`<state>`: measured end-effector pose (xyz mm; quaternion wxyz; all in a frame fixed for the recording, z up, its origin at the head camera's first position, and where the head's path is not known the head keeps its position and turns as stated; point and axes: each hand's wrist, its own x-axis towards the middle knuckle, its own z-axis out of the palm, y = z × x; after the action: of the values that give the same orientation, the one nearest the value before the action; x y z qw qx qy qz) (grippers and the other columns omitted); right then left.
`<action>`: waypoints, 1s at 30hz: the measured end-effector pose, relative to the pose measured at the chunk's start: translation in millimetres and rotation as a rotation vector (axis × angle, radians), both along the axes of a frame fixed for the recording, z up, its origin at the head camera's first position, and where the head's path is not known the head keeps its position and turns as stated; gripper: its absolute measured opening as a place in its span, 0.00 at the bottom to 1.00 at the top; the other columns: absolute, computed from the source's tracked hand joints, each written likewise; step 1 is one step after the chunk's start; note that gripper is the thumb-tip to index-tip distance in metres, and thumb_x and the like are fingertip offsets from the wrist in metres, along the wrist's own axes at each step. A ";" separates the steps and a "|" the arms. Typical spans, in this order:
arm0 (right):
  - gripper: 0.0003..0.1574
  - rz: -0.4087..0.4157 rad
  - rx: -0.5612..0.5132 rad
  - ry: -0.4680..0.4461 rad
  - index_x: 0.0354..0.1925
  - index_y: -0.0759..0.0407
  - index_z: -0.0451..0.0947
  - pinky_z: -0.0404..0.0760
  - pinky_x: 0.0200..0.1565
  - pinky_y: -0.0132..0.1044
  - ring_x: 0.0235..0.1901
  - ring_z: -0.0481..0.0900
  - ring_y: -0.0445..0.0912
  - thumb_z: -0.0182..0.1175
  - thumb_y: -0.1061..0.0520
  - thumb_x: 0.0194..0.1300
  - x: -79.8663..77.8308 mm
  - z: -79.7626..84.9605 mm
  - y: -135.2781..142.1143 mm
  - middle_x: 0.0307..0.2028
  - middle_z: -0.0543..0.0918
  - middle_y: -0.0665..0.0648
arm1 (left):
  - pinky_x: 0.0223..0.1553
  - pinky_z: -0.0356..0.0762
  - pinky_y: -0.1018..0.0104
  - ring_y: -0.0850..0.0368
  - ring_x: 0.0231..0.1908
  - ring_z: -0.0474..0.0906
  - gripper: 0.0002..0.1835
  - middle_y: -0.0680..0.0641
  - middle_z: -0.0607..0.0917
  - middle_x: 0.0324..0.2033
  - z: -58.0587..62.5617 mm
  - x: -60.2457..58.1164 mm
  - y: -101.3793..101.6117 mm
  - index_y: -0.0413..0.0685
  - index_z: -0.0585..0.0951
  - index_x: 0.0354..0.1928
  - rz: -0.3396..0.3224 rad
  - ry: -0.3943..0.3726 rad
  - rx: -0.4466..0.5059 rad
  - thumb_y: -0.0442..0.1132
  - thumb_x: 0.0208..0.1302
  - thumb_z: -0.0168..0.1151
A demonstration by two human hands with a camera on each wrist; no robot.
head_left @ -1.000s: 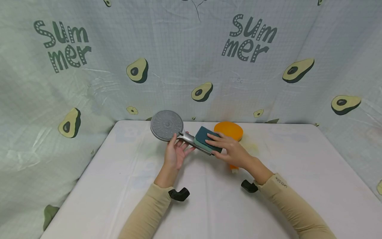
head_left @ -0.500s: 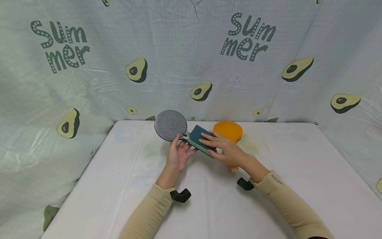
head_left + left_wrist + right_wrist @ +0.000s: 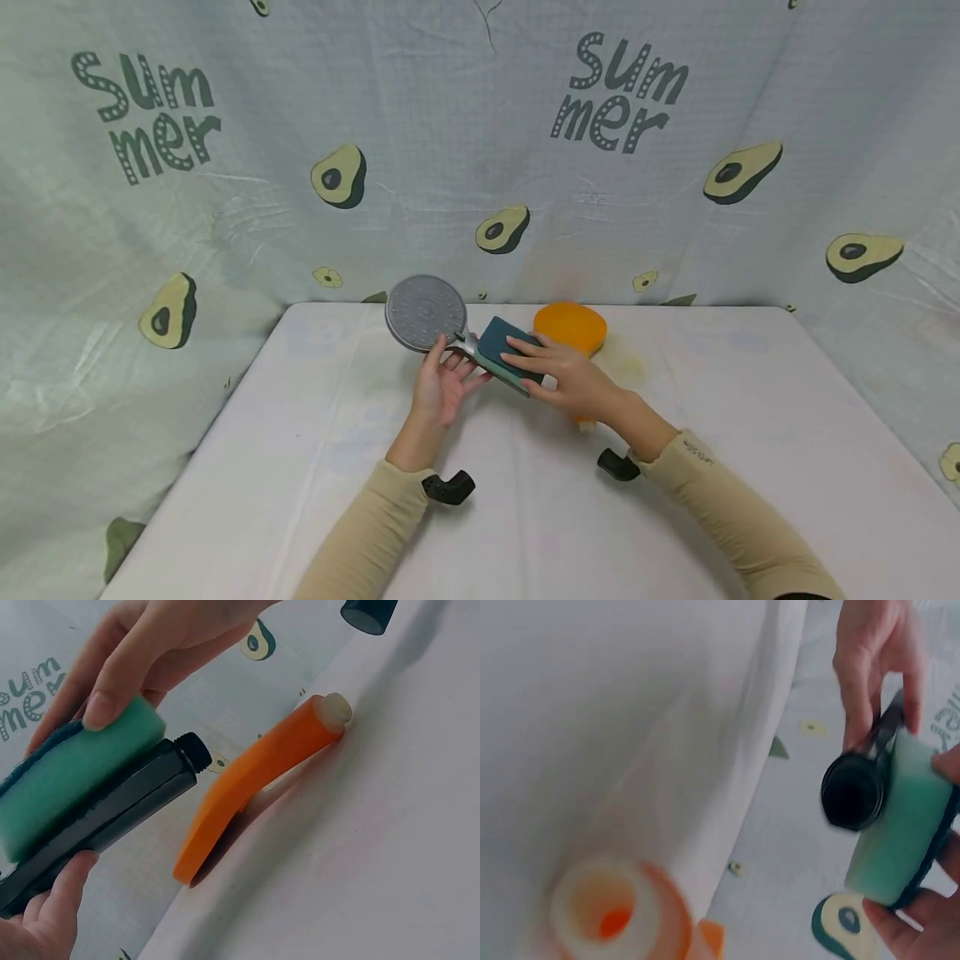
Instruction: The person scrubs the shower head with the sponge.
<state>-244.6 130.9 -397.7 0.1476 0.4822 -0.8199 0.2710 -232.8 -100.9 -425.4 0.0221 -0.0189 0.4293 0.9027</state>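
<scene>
My left hand (image 3: 438, 393) holds a grey shower head (image 3: 425, 313) near its neck, with the round spray face turned up. Its dark handle (image 3: 112, 817) slants down to the right and ends in a threaded, hollow end. In my right hand (image 3: 577, 383) is a two-layer sponge (image 3: 498, 340), pinched between thumb and fingers. The sponge's dark blue scouring side faces the fingers, while the green foam (image 3: 90, 776) lies along the handle. Part of the handle is hidden under the sponge in the head view.
An orange shower head (image 3: 568, 325) lies on the white table (image 3: 675, 517) behind my right hand, its pale hollow end (image 3: 334, 712) towards me. A cloth printed with avocados (image 3: 502, 229) hangs behind the table and at its sides.
My right hand has moved the sponge left along the handle, towards the round spray face. The shower head has shifted slightly right. In the last half second little has moved.
</scene>
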 end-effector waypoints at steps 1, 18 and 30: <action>0.28 -0.010 0.010 0.016 0.64 0.62 0.80 0.70 0.63 0.63 0.64 0.69 0.74 0.68 0.62 0.66 1.1 0.3 -3.9 0.66 0.76 0.66 | 0.50 0.82 0.46 0.49 0.54 0.83 0.28 0.33 0.71 0.69 -0.8 0.5 0.7 0.43 0.53 0.76 -0.011 -0.005 -0.012 0.49 0.85 0.36; 0.29 0.014 0.016 -0.121 0.67 0.60 0.78 0.66 0.66 0.61 0.69 0.65 0.71 0.67 0.61 0.69 0.9 7.0 -3.6 0.69 0.73 0.63 | 0.55 0.79 0.43 0.43 0.63 0.76 0.30 0.34 0.68 0.71 6.7 -5.4 -19.2 0.45 0.51 0.79 -0.002 0.008 -0.024 0.51 0.84 0.35; 0.30 -0.025 0.057 -0.153 0.69 0.58 0.75 0.66 0.66 0.62 0.71 0.60 0.72 0.66 0.58 0.71 -0.2 4.1 -13.7 0.72 0.69 0.62 | 0.49 0.83 0.46 0.53 0.50 0.84 0.28 0.38 0.77 0.63 5.9 -4.3 -16.1 0.46 0.52 0.78 0.001 -0.005 0.010 0.49 0.84 0.38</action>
<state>-244.8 117.2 -393.6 0.0742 0.4540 -0.8421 0.2816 -237.0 -116.9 -419.5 0.0231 -0.0212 0.4249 0.9047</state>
